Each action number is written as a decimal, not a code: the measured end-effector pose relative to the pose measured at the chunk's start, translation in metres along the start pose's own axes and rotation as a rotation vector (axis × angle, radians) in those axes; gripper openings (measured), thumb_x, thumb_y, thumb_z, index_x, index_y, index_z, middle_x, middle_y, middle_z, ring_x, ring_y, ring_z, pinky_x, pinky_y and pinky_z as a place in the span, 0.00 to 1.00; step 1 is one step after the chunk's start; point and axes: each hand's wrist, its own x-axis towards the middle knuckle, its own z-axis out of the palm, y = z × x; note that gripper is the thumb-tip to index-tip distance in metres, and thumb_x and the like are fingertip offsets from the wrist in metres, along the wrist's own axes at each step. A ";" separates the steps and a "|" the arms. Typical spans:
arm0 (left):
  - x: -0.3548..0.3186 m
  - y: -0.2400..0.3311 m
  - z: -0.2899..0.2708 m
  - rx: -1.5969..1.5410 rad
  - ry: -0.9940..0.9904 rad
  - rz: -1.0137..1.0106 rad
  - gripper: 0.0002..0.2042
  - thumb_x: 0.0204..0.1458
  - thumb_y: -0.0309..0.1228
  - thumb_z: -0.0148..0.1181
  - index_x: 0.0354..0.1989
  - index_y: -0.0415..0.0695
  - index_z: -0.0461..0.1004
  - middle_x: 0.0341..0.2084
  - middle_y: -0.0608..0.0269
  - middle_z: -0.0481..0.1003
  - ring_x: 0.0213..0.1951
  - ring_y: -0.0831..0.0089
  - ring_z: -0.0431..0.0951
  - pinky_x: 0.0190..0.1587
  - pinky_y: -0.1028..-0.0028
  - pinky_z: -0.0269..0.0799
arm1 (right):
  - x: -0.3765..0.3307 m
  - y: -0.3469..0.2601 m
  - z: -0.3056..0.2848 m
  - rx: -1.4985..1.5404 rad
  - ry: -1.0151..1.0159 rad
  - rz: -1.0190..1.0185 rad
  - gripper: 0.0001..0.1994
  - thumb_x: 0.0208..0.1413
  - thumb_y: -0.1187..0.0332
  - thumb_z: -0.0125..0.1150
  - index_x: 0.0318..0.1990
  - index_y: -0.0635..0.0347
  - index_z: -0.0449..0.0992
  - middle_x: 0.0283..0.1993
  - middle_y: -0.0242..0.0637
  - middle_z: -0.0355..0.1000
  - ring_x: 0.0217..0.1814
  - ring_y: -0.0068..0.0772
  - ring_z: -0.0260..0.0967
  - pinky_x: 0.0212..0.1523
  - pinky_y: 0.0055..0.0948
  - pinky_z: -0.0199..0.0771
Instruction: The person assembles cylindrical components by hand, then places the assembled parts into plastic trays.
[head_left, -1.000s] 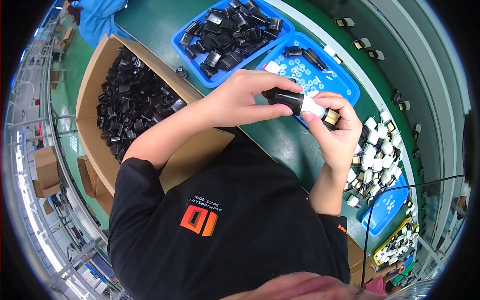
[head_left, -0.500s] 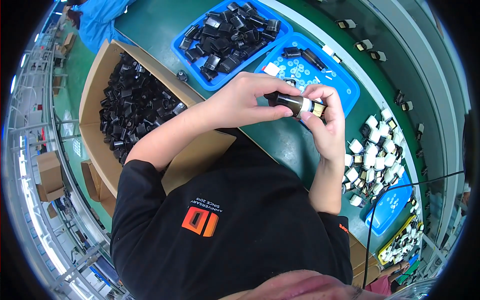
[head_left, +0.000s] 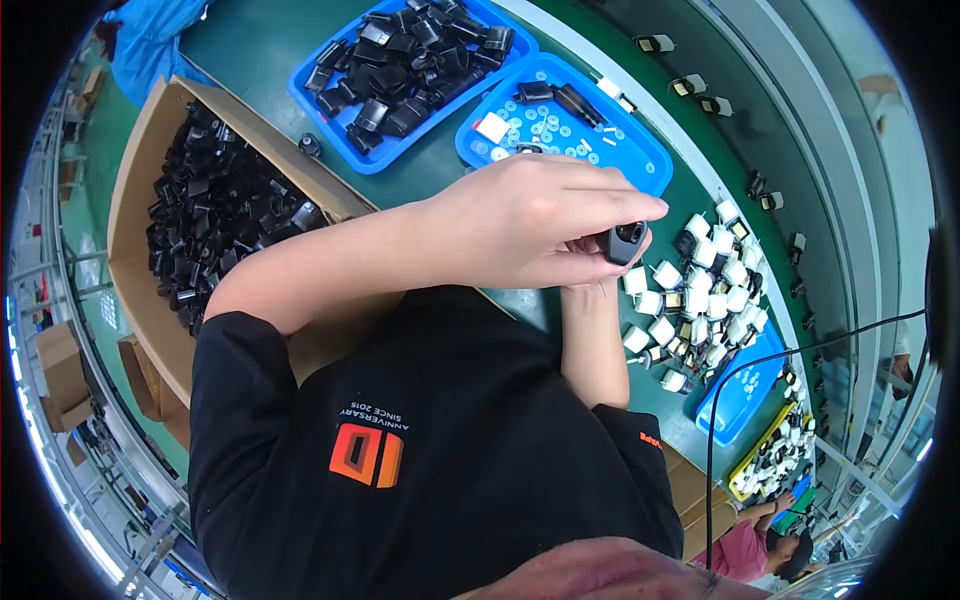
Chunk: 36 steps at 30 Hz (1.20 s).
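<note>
The black part [head_left: 627, 244] is held above the counter [head_left: 405, 181] near its near edge, the left hand [head_left: 550, 215] closed about it, the right hand [head_left: 598, 287] mostly hidden behind so its grip cannot be told; the step looks like working the part between both hands, calling next for a firm hold. From left to right come green floor [head_left: 85, 210], a cardboard box [head_left: 135, 195] of black pieces [head_left: 220, 190], a blue tray [head_left: 367, 166] and a second blue tray [head_left: 628, 155] toward the counter's far edge, a heap of white-capped pieces [head_left: 700, 290], and grey rails [head_left: 845, 150] beyond that edge.
</note>
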 end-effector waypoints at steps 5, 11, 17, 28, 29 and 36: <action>-0.002 0.001 0.007 0.056 0.050 0.041 0.26 0.40 0.28 0.73 0.53 0.41 0.76 0.34 0.58 0.79 0.35 0.63 0.80 0.38 0.70 0.76 | 0.007 0.002 -0.012 0.041 -0.210 0.043 0.16 0.49 0.54 0.73 0.39 0.47 0.75 0.40 0.29 0.67 0.34 0.23 0.69 0.29 0.19 0.74; -0.001 -0.002 0.010 0.080 0.070 0.069 0.25 0.42 0.28 0.73 0.52 0.41 0.76 0.36 0.59 0.79 0.34 0.63 0.80 0.38 0.70 0.77 | 0.007 0.008 -0.014 0.039 -0.154 -0.063 0.17 0.48 0.54 0.73 0.40 0.47 0.74 0.40 0.29 0.67 0.34 0.23 0.69 0.29 0.20 0.74; 0.001 0.000 -0.002 0.062 -0.049 0.022 0.26 0.41 0.30 0.72 0.53 0.46 0.75 0.42 0.61 0.78 0.34 0.61 0.80 0.41 0.67 0.77 | 0.011 -0.011 -0.011 -0.197 -0.371 -0.089 0.29 0.39 0.55 0.66 0.50 0.54 0.66 0.52 0.44 0.63 0.55 0.37 0.63 0.57 0.36 0.66; 0.002 0.001 -0.011 0.186 -0.155 -0.039 0.44 0.34 0.29 0.73 0.65 0.34 0.59 0.59 0.45 0.65 0.56 0.50 0.68 0.59 0.59 0.63 | -0.016 -0.027 0.033 -0.699 0.001 -0.109 0.41 0.41 0.74 0.78 0.65 0.65 0.63 0.66 0.39 0.61 0.69 0.35 0.59 0.69 0.35 0.56; 0.004 0.008 -0.009 0.229 -0.043 -0.253 0.53 0.32 0.33 0.75 0.69 0.34 0.51 0.65 0.43 0.58 0.62 0.48 0.62 0.65 0.58 0.57 | -0.014 -0.028 0.030 -0.686 -0.009 -0.104 0.41 0.41 0.74 0.78 0.65 0.65 0.63 0.66 0.39 0.61 0.69 0.35 0.59 0.69 0.35 0.56; -0.016 -0.024 0.007 -0.155 -0.211 -0.412 0.56 0.36 0.53 0.73 0.65 0.30 0.45 0.55 0.42 0.55 0.59 0.51 0.58 0.66 0.58 0.52 | -0.019 -0.024 0.027 -0.778 0.011 -0.197 0.43 0.34 0.82 0.75 0.63 0.62 0.63 0.63 0.38 0.65 0.68 0.34 0.60 0.67 0.35 0.60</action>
